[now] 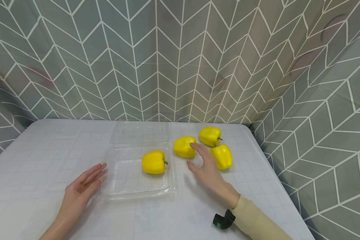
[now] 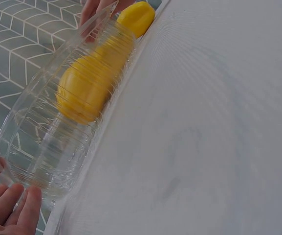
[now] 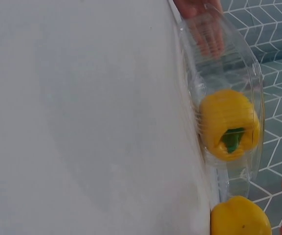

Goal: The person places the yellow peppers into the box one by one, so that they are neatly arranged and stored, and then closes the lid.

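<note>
Yellow pepper (image 1: 153, 162) sits in container (image 1: 126, 178); right grip (image 1: 209, 169) hovers near another pepper (image 1: 182, 147).

on the table (image 1: 54, 143), one pepper (image 1: 154, 162) sits in the right half of the tray (image 1: 126, 183) — lid (image 1: 141, 134) behind, three peppers (image 1: 224, 158) rightward; left hand (image 1: 83, 185) by the tray's left edge, right hand (image 1: 209, 170) near the three peppers.

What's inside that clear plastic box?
One yellow bell pepper lies on its side in the clear plastic box, its green stem pointing to the person's right. Whatever is directly beneath it is covered, so can't be seen.
</note>
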